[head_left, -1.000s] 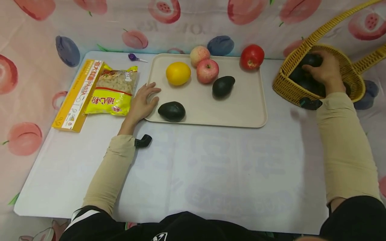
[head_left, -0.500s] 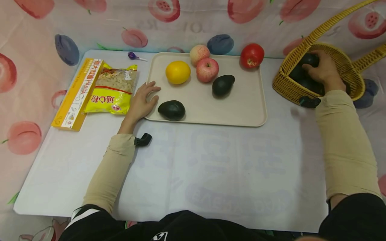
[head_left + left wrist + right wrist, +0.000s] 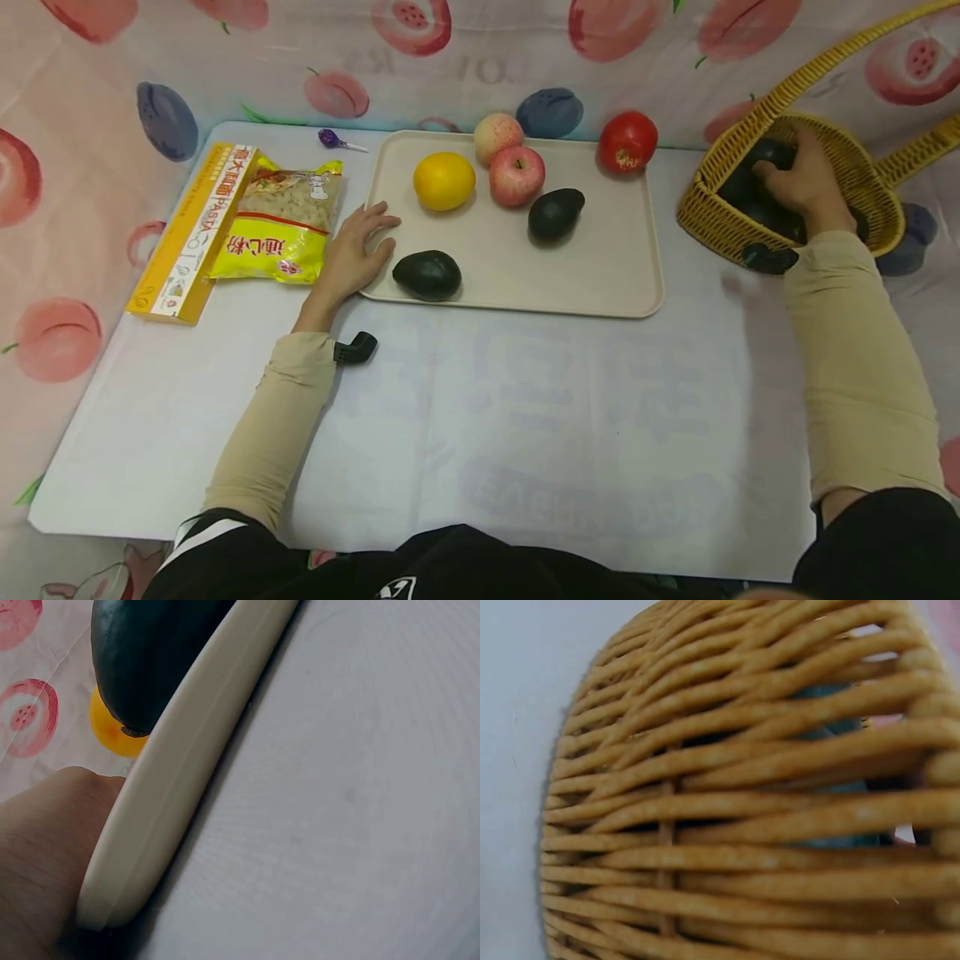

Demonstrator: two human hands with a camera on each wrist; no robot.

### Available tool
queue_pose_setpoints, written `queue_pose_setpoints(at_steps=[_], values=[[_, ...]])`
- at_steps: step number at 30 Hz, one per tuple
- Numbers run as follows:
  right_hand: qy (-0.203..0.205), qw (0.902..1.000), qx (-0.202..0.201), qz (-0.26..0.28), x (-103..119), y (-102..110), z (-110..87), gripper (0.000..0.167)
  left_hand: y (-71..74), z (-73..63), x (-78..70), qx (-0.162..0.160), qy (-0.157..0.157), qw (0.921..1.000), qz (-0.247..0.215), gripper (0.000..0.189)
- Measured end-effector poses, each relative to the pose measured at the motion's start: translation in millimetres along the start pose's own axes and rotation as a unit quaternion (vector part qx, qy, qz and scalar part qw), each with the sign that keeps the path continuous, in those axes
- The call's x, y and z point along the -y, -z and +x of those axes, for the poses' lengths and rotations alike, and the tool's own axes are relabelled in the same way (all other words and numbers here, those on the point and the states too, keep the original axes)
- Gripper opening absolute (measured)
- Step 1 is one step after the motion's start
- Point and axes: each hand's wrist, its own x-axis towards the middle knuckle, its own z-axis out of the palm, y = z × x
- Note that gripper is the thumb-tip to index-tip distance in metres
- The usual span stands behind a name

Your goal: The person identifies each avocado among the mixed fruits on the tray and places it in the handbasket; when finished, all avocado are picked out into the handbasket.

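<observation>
My right hand (image 3: 810, 183) reaches down into the wicker basket (image 3: 701, 204) at the right of the head view. Its thumb and fingers straddle a dark avocado (image 3: 772, 152); the fingertips are hidden. More dark avocados (image 3: 772, 215) lie beneath. Basket weave (image 3: 727, 825) fills the right wrist view and hides that hand. My left hand (image 3: 351, 254) rests with fingers spread over the left edge of the beige tray (image 3: 555, 287). Near it on the tray lies an avocado (image 3: 427, 276). Another avocado (image 3: 556, 215) lies right of the tray's middle.
On the tray are a lemon (image 3: 444, 181), a peach (image 3: 498, 139), an apple (image 3: 517, 177) and a pomegranate (image 3: 627, 143). At left lie a pasta box (image 3: 193, 237), a bag of macaroni (image 3: 281, 225) and a lollipop (image 3: 339, 142). The basket's tall handle (image 3: 825, 58) arches overhead.
My right hand shifts very slightly within the basket, and the basket tilts or shifts a little with it. My left hand and the items on the tray stay put.
</observation>
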Motion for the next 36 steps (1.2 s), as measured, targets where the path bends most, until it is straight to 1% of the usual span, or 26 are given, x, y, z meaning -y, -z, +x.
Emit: queue_pose_setpoints(at_steps=[5,7,10,14,17,20,24,27,31,34,36], values=[[0.004,0.9976,-0.050,0.048,1.8,-0.3,-5.3,0.066,3.1,0.4,-1.1,-0.001,0.001,1.0000,0.005,0.037],[0.001,0.9953,-0.069,0.068,2.6,-2.6,-8.7,0.062,3.9,0.0,-0.9,-0.001,0.002,1.0000,0.005,0.037],[0.001,0.9892,-0.110,0.097,4.5,-7.7,-14.3,0.055,4.2,-1.1,-0.1,0.001,0.004,1.0000,0.005,0.037],[0.003,0.9775,-0.160,0.137,5.5,-15.8,-23.3,0.046,2.5,-3.2,0.7,0.004,0.007,1.0000,0.003,0.036],[0.000,0.9657,-0.182,0.185,5.1,-20.2,-31.6,0.042,0.2,-4.9,0.8,0.005,0.008,1.0000,0.000,0.036],[0.006,0.9532,-0.201,0.226,5.4,-22.6,-41.9,0.038,-2.4,-6.1,0.1,0.005,0.008,1.0000,-0.002,0.036],[0.024,0.9400,-0.227,0.253,9.1,-24.7,-59.5,0.033,-4.7,-6.4,-1.6,0.007,0.007,1.0000,-0.002,0.036],[0.034,0.9263,-0.247,0.282,15.3,-27.9,-73.5,0.028,-4.9,-5.8,-2.3,0.007,0.003,1.0000,-0.001,0.036],[0.076,0.8992,-0.278,0.329,25.2,-35.3,-85.7,0.024,-4.2,-3.7,-2.7,0.009,-0.001,1.0000,0.000,0.036],[0.145,0.8703,-0.289,0.371,34.8,-39.8,-87.9,0.020,-3.1,-1.4,-2.6,0.007,0.002,1.0000,0.000,0.036],[0.190,0.8486,-0.289,0.400,43.5,-40.9,-88.3,0.017,-2.3,0.6,-3.0,0.002,0.001,1.0000,0.000,0.036]])
